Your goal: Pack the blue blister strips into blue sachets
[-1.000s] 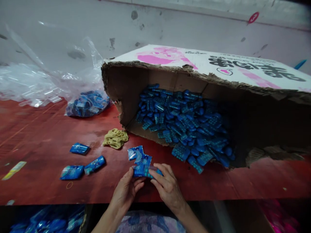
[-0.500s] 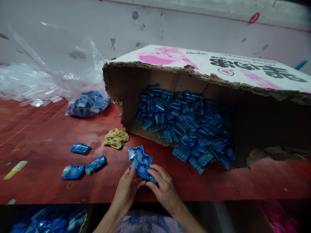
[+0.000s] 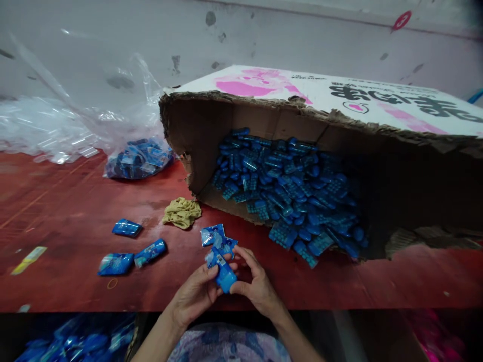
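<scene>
My left hand grips a small blue packet, a smooth blue piece with a printed wrapper at its upper end, between thumb and fingers. Close by on the right, my right hand has its thumb at the packet's lower end; its forefinger is raised and spread from the thumb. Just beyond the hands, flat printed blue sachets lie on the red table. Three filled blue packets rest to the left. A yellow crumpled cloth lies past the sachets.
A torn cardboard box lies on its side, spilling many blue packs toward the table's front. Behind left, a clear bag holds blue pieces beside a pile of clear plastic. Blue items sit below the table edge.
The blue packet has turned upright between my hands and come away from the sachets. My left hand has rolled palm-up under it, and my right fingers have spread.
</scene>
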The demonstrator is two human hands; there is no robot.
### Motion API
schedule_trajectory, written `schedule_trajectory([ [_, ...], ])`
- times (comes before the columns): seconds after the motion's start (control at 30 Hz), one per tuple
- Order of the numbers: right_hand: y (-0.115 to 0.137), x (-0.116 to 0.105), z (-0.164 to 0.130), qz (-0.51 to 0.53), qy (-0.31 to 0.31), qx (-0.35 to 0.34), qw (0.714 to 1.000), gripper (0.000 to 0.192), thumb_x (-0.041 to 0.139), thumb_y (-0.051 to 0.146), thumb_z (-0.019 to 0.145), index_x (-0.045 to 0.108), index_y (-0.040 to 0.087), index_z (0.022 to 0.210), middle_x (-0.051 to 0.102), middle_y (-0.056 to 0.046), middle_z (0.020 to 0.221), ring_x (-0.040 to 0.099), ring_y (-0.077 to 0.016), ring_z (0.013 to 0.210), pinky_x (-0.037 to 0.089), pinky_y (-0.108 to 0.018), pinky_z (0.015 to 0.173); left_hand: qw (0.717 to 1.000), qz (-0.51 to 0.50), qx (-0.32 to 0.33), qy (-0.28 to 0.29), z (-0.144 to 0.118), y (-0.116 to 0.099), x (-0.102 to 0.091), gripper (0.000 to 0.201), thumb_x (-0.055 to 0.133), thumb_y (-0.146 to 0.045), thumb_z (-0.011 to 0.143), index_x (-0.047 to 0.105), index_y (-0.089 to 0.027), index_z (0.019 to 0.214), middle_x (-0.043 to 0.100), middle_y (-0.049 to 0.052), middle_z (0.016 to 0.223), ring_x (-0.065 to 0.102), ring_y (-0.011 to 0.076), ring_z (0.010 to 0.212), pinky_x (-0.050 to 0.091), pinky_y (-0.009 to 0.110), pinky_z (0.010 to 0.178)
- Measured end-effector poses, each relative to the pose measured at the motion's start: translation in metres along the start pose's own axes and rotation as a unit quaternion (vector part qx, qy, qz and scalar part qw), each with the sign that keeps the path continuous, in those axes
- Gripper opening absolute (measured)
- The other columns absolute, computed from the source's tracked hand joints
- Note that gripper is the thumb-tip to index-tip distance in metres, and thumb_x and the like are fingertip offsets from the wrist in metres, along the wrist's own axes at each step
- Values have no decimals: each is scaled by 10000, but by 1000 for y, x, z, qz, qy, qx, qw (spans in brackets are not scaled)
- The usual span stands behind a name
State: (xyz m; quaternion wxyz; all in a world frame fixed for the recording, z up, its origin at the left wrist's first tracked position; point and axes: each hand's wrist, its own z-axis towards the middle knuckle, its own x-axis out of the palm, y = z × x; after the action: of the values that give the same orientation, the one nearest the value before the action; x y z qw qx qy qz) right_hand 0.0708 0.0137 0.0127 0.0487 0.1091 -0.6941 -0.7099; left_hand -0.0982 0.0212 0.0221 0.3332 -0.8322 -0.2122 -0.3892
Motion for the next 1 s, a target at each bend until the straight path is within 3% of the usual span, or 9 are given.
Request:
schedule_trajectory([
  [0.1, -1, -3, 2, 17, 27, -7, 999, 810, 781, 351, 563, 403, 316, 1278, 405, -39, 1327, 349, -248, 1240, 272, -384, 1033, 996, 3, -10, 86, 0, 3, 0, 296, 530, -123, 764, 612, -132, 1049, 691, 121, 955, 626, 221, 922, 459, 320, 804],
  [0.27, -1, -5, 4, 109, 94, 7, 990, 807, 768, 412, 553, 401, 358, 1270, 495, -21, 1258, 460, -229, 1154, 340, -376, 984, 989, 5, -20, 147, 1, 5, 2, 348, 613, -152, 705, 618, -136, 1053, 693, 115, 961, 628, 220, 918, 450, 302, 807],
  [0.37, -4, -2, 3, 147, 88, 30, 985, 779, 759, 450, 542, 440, 344, 1246, 546, -18, 1191, 532, -209, 1067, 423, -324, 901, 993, 1, -13, 118, 0, 9, 6, 310, 657, -182, 676, 650, -131, 981, 705, 98, 911, 634, 205, 894, 444, 284, 817],
  [0.53, -7, 5, 2, 157, 43, 16, 986, 734, 658, 568, 599, 450, 293, 1246, 586, -34, 1085, 603, -170, 889, 491, -263, 762, 999, -33, 32, 0, -1, 24, 18, 202, 636, -181, 703, 664, -148, 901, 708, 81, 885, 639, 171, 842, 455, 282, 817],
  [0.63, -5, 5, 4, 71, 25, -15, 997, 625, 576, 551, 708, 451, 260, 1246, 600, -49, 1055, 590, -177, 912, 472, -286, 803, 994, -65, 54, -70, -3, 22, 20, 180, 621, -208, 718, 659, -152, 885, 708, 86, 883, 644, 190, 829, 466, 339, 833],
  [0.73, -3, 2, 13, -113, -10, -59, 992, 367, 543, 373, 818, 525, 246, 1162, 611, -46, 1013, 557, -182, 944, 434, -313, 850, 967, -130, 124, -182, -11, -1, 8, 170, 550, -305, 768, 660, -177, 790, 716, 69, 814, 650, 224, 833, 489, 392, 806],
  [0.87, -4, 3, 30, -355, -50, -70, 931, 255, 553, 197, 814, 582, 237, 1064, 599, -56, 1009, 519, -208, 925, 418, -347, 807, 912, -165, 274, -257, -32, -43, -17, 468, 409, -532, 775, 637, -139, 890, 700, 115, 896, 637, 230, 884, 529, 366, 741],
  [0.93, -8, 9, 37, -436, -66, -57, 896, 259, 576, 200, 797, 583, 244, 1052, 591, -67, 1033, 506, -231, 918, 413, -367, 761, 904, -166, 287, -268, -40, -52, -25, 445, 377, -484, 812, 624, -130, 922, 697, 117, 905, 643, 217, 864, 535, 360, 723],
  [1.0, -12, 15, 42, -491, -81, -45, 866, 193, 576, 200, 796, 606, 242, 983, 596, -75, 1020, 497, -247, 908, 399, -374, 727, 919, -154, 249, -266, -39, -47, -27, 319, 382, -334, 848, 621, -133, 913, 704, 97, 832, 656, 204, 806, 534, 368, 713],
])
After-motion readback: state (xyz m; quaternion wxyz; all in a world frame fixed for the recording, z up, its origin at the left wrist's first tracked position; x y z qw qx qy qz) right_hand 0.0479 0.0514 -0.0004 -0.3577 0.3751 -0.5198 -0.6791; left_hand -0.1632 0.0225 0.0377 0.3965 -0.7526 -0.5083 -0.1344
